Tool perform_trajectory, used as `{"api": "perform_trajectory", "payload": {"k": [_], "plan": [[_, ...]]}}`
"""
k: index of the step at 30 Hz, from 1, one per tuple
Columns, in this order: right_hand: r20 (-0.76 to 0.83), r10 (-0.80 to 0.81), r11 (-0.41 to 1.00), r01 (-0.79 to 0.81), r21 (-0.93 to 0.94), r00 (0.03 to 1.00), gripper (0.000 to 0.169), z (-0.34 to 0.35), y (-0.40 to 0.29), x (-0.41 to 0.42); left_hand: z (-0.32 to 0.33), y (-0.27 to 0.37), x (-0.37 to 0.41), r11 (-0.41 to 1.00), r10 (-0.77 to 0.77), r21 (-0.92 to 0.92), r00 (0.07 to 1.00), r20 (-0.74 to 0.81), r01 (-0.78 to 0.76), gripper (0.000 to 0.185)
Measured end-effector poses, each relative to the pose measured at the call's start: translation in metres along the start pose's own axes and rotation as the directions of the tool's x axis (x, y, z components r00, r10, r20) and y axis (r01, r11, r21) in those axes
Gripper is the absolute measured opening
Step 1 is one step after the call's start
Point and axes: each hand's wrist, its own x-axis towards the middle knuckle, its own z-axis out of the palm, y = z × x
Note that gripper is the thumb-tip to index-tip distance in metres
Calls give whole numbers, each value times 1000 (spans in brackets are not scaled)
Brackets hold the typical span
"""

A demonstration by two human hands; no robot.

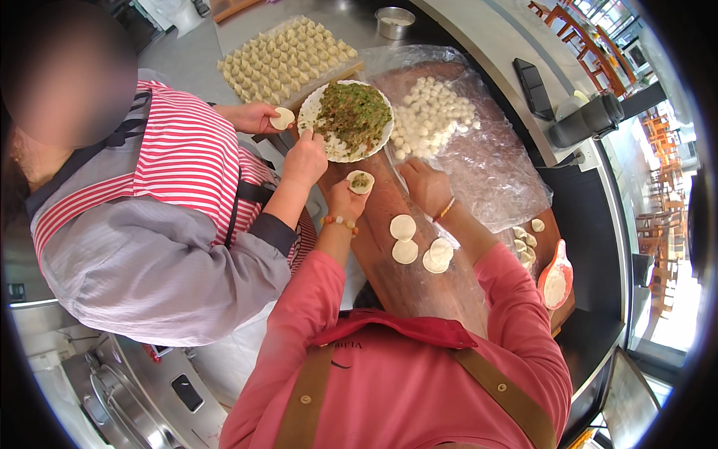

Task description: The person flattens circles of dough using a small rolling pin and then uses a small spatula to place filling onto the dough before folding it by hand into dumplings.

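Note:
My left hand holds a round dough wrapper with green filling on it, just below a white fluted plate of minced meat and chopped greens. My right hand rests on the edge of the clear plastic sheet, its fingertips hidden beneath the hand's back, close to the heap of small dough pieces. Flat round wrappers lie on the wooden board between my arms, two of them overlapping.
A co-worker at the left holds another wrapper beside the plate. Rows of folded dumplings fill a tray behind. A metal bowl stands at the back. At the right lie a few dough pieces and an orange-rimmed flour scoop.

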Motion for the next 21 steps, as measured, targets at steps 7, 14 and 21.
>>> {"api": "perform_trajectory", "payload": {"k": [7,14,21], "plan": [[-208,-218,976,209,-64,954,25,39,22,51,3,6,-4,997,64,-27,995,-73,-66,32],[14,-186,981,186,-56,983,25,58,31,60,-6,11,14,998,54,-34,998,25,-53,37],[99,-73,994,65,87,992,30,48,28,51,5,13,21,993,118,-11,990,73,-118,38]]}}
